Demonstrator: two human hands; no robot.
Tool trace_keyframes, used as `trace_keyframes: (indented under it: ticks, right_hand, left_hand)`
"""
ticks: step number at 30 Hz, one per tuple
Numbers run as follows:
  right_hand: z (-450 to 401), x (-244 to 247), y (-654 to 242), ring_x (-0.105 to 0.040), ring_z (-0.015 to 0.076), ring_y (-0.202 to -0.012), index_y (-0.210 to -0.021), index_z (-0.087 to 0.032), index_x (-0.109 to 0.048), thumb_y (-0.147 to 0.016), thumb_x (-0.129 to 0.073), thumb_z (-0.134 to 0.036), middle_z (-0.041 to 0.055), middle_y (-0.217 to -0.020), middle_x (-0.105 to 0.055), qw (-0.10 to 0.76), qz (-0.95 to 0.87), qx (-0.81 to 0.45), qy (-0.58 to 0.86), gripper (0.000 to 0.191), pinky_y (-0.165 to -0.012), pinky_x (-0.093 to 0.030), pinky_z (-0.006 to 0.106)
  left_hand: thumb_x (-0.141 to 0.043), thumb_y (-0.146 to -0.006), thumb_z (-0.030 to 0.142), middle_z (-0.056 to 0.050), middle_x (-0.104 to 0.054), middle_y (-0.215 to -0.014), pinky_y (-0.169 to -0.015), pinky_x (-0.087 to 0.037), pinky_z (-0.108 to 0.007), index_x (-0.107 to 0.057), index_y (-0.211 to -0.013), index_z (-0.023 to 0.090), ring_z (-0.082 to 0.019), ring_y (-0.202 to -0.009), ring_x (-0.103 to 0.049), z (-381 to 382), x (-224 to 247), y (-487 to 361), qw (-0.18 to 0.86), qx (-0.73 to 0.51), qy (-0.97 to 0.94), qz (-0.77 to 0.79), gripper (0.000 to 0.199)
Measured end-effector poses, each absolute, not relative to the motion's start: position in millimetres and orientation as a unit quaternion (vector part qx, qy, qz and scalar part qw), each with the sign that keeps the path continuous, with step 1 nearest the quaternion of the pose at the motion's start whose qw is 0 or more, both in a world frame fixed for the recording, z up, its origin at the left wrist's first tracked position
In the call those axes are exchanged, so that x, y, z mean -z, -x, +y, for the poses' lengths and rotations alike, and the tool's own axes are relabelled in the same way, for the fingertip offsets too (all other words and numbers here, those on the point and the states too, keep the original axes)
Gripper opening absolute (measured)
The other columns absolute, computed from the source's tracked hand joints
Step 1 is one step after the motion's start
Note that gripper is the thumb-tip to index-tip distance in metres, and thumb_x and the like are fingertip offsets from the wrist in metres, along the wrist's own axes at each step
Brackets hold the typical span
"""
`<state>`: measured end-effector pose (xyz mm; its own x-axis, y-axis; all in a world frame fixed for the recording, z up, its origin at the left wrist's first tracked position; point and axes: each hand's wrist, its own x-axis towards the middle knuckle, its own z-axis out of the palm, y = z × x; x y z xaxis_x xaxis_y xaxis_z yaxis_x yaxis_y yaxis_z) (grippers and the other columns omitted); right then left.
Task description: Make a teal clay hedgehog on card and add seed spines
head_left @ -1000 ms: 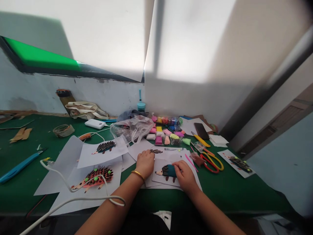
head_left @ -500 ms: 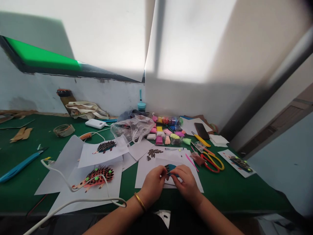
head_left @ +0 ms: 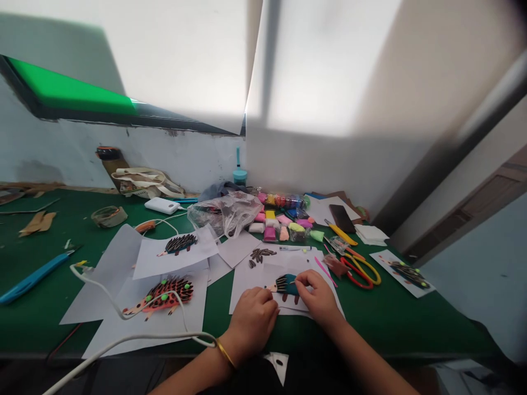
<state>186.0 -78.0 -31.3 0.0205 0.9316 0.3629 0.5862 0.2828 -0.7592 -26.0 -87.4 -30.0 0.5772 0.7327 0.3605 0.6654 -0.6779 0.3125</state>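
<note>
A clay hedgehog (head_left: 290,283) with a blue-green body, brown feet and a pale snout lies on white paper (head_left: 242,291). Dark striped seeds stand in rows on the front part of its back. Thumb and forefinger of my right hand (head_left: 317,299) pinch a small pale sliver, apparently a sunflower seed, at the hedgehog's back. My left hand (head_left: 254,318) rests with curled fingers on the paper's near edge, below the snout; its fingertips are hidden. Behind the hedgehog, a small heap of sunflower seeds (head_left: 262,254) lies on the paper, near a pen (head_left: 295,248).
Finished-looking hedgehog pictures (head_left: 181,244) lie at left, crossed by a white cable (head_left: 140,336). Clay packets (head_left: 269,233) and a plastic bag (head_left: 224,214) sit behind. Scissors (head_left: 362,271), a pink tool (head_left: 325,271), a phone (head_left: 341,218) and another hedgehog card (head_left: 401,273) are at right.
My left hand has drawn back from the hedgehog toward the near paper edge. My right hand has shifted slightly right, fingertips now on the hedgehog's back, leaving more of it in view.
</note>
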Motion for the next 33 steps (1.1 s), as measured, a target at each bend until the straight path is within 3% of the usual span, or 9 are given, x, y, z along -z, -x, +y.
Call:
trace_keyframes:
  ticks: [33]
  right_hand:
    - [-74, 44, -176, -0.055, 0.02, -0.084, -0.078, -0.023, -0.065, -0.087, -0.057, -0.021, 0.0026, -0.082, -0.062, 0.326, -0.74, -0.072, 0.584, 0.012, -0.076, -0.037, 0.032]
  left_hand:
    - [-0.051, -0.092, 0.018, -0.005, -0.061, -0.086, -0.075, -0.043, -0.037, -0.067, -0.082, 0.021, -0.02, -0.083, -0.053, -87, 33, 24, 0.057, -0.219, -0.895, 0.384, 0.019]
